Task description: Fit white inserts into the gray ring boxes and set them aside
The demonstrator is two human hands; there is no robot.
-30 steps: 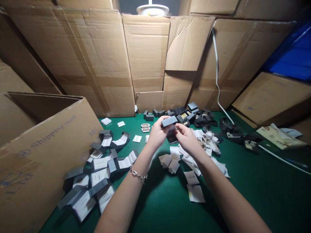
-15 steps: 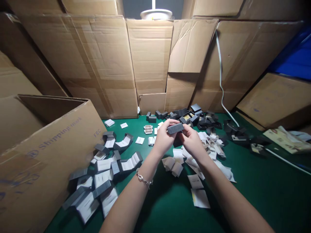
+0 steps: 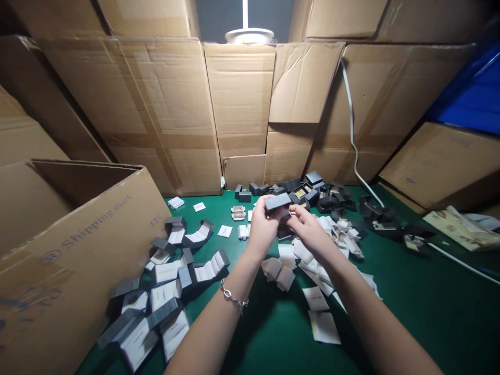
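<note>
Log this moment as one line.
Left hand: holding dark grey rectangular box | right hand: fingers at box's right end | surface: green tabletop | on it: flat white paper pieces

Held box (image 3: pixel 278 202) looks smooth matt cardbd, back carton (image 3: pixel 240 99) matt corrug. cardbd, bracelet (image 3: pixel 234 299) shiny metal.
</note>
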